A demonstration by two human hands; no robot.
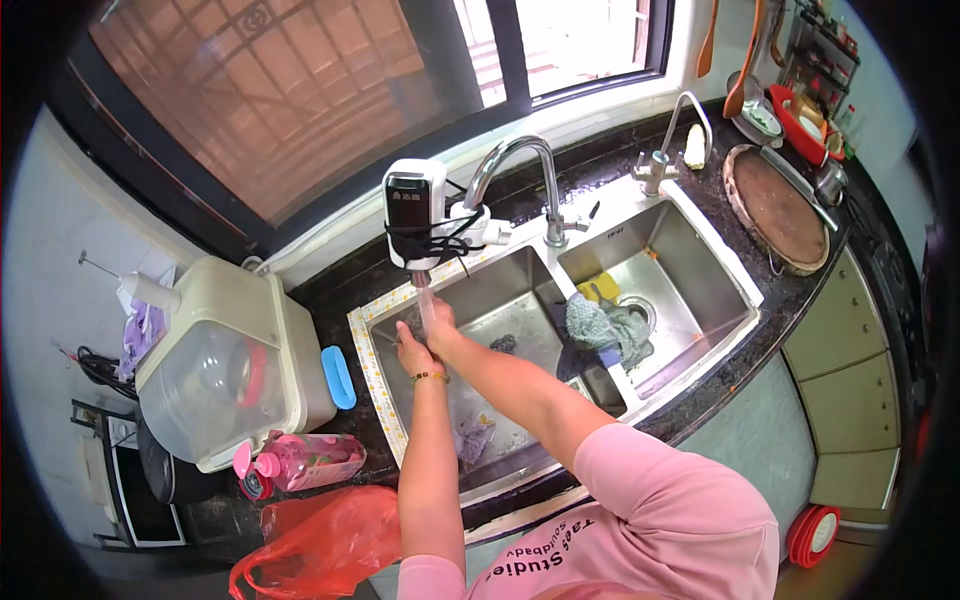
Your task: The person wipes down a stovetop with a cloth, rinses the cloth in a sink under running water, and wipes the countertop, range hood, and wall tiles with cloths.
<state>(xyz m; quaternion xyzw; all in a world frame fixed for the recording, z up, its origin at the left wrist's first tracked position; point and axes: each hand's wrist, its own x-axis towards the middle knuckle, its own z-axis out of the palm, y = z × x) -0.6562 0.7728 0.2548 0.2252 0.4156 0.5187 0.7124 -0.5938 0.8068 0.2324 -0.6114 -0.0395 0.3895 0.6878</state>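
My left hand [412, 352], with a beaded bracelet [430, 376] at the wrist, is over the left basin of the steel sink [530, 310]. Its fingers look apart and hold nothing I can see. Close beside it, my right hand [439, 326] is in the water stream [427, 304], its fingers mostly hidden. The water runs from a white and black tap unit [412, 215] fixed to the curved faucet [545, 150]. Below my hands, a dark scrubber [503, 344] and a purple mesh piece [474, 438] lie in the basin.
A grey-green cloth [610, 330] hangs over the divider, by a yellow sponge [598, 288]. At left stand a dish cabinet [240, 350], a blue dish [338, 377], a pink bottle [315, 461] and a red bag [330, 535]. A round chopping board [775, 205] is at right.
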